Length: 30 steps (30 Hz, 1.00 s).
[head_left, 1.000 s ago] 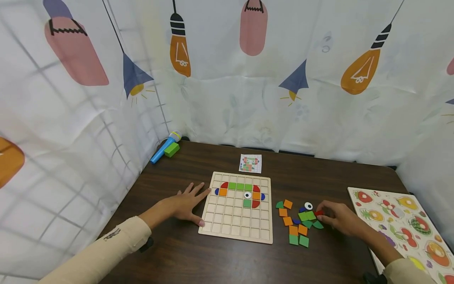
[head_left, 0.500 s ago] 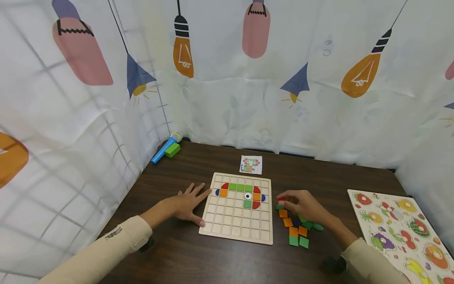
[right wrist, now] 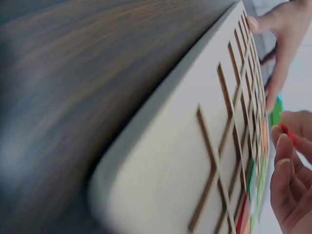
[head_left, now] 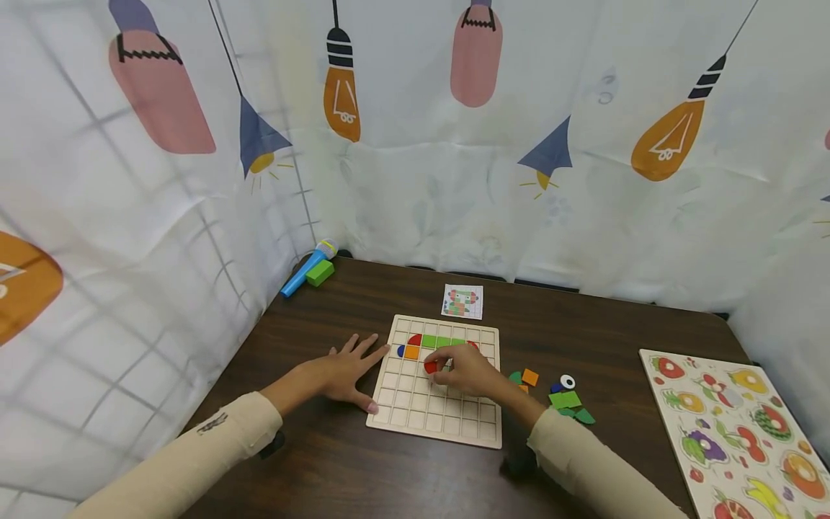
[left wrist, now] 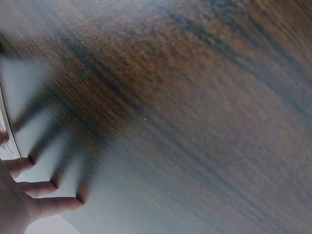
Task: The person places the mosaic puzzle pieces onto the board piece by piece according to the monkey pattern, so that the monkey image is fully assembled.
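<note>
My right hand (head_left: 465,371) pinches a small red piece (head_left: 431,367) over the pale wooden grid board (head_left: 434,424). The red piece (right wrist: 287,133) also shows between thumb and fingertips in the right wrist view. My left hand (head_left: 346,373) lies with spread fingers at the board's left edge, its thumb at the lower left rim. Set in the grid are a red rounded piece (head_left: 415,339), an orange square (head_left: 411,352), a blue half-circle (head_left: 400,351) and a row of green squares (head_left: 436,342). My right hand hides the pieces at the grid's right side.
A patterned card (head_left: 463,301) lies behind the board. Loose pieces, among them a light green tile (head_left: 565,399) and a white-and-black eye disc (head_left: 567,381), lie to the right. A fruit puzzle board (head_left: 733,432) is farther right. A blue toy microphone (head_left: 305,272) and green block (head_left: 320,272) are back left.
My right hand has carried the red piece leftward from the loose pieces to over the grid board. The left hand has stayed at the board's left edge.
</note>
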Available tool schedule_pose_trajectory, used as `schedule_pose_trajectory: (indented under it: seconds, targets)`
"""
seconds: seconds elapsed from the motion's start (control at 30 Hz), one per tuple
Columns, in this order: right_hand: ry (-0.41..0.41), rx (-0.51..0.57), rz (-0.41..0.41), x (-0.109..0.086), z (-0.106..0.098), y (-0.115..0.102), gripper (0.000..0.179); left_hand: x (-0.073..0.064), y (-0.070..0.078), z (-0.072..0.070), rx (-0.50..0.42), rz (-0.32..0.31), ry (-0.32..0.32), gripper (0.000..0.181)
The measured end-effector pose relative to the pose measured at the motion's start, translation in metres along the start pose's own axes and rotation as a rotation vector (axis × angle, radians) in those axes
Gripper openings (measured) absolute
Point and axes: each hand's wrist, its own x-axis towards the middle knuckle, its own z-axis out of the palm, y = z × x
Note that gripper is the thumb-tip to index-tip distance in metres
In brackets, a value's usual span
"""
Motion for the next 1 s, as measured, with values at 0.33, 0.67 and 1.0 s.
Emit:
schedule_pose_trajectory:
  seconds: [0.33,0.67,1.0]
  targets:
    - [0.054,-0.059,0.106,0.024,0.028,-0.014,0.027,0.002,-0.001,0.001,0.010,-0.002,0.000,0.116]
    - [0.102,-0.118,0.136,0.023,0.028,-0.009,0.020,0.002,-0.001,0.000,0.002,-0.005,-0.008,0.116]
    - [0.153,-0.153,0.084,0.028,0.031,-0.012,0.022,0.002,-0.003,0.001,0.005,0.008,0.006,0.116]
